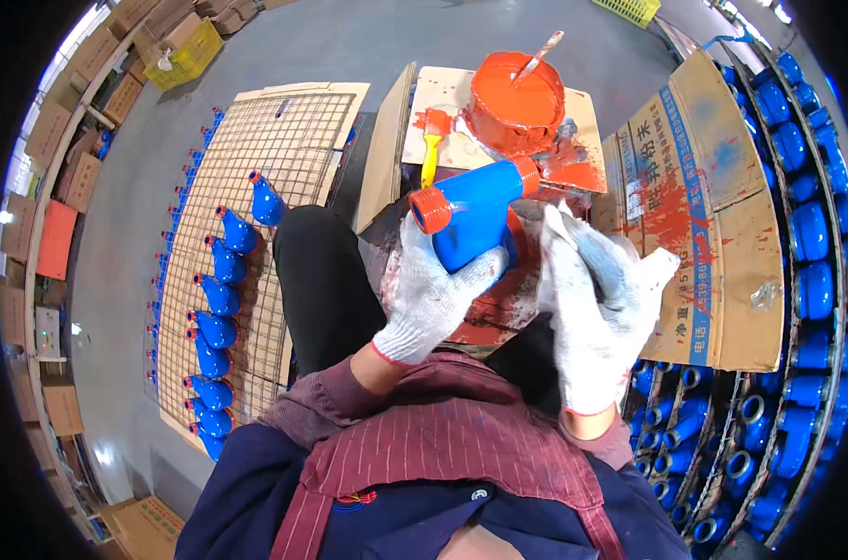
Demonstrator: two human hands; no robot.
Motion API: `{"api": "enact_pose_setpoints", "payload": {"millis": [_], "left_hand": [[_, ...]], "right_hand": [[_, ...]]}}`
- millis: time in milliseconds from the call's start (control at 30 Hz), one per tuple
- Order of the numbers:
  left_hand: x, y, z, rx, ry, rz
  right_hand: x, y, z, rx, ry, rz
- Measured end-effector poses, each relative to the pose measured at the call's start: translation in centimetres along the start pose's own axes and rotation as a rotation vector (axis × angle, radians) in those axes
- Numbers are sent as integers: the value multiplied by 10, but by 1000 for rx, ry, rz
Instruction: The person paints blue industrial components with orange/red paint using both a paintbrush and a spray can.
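The left hand (431, 301), in a white knit glove, was closed around a blue cast-metal fitting with an orange-painted round end (471, 213), its grip wrapped on the body from below so that the fresh orange rim stayed untouched and pointed up-left. The fitting hung above the lap, just in front of an open bucket of orange paint (517, 105) with a stirring stick. The gloved right hand (594, 308) stood upright beside the fitting, fingers together and slightly curled; whether it held anything could not be told. A yellow-handled brush (430, 140) lay near the bucket. Finished blue fittings (217, 297) dried on a wire mesh rack (284, 140) to the left.
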State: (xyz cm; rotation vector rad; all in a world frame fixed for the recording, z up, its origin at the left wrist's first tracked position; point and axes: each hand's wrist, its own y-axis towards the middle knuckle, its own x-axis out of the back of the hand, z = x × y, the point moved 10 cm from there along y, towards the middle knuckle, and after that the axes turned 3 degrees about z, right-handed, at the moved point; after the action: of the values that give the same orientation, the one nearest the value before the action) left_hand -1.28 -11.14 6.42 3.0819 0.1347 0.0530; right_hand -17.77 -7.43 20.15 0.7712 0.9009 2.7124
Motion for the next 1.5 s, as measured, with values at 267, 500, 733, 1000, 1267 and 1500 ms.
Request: {"api": "enact_pose_setpoints", "payload": {"millis": [267,500,733,1000,1267,1500], "left_hand": [[17,1,22,21,-138,-129],[-12,1,54,425,-1370,-10],[-10,1,33,278,-1441,108],[6,1,39,-32,-772,139],[66,-9,-12,124,-608,-51],[169,-12,-57,-396,-758,-4]], "right_hand": [[-67,0,18,101,-235,62],[-100,-5,28,80,-294,185],[-103,-8,34,142,-313,160],[-78,-12,34,-60,145,295],[72,-20,-67,-448,-162,-214],[52,-61,-86,-196,-794,438]]}}
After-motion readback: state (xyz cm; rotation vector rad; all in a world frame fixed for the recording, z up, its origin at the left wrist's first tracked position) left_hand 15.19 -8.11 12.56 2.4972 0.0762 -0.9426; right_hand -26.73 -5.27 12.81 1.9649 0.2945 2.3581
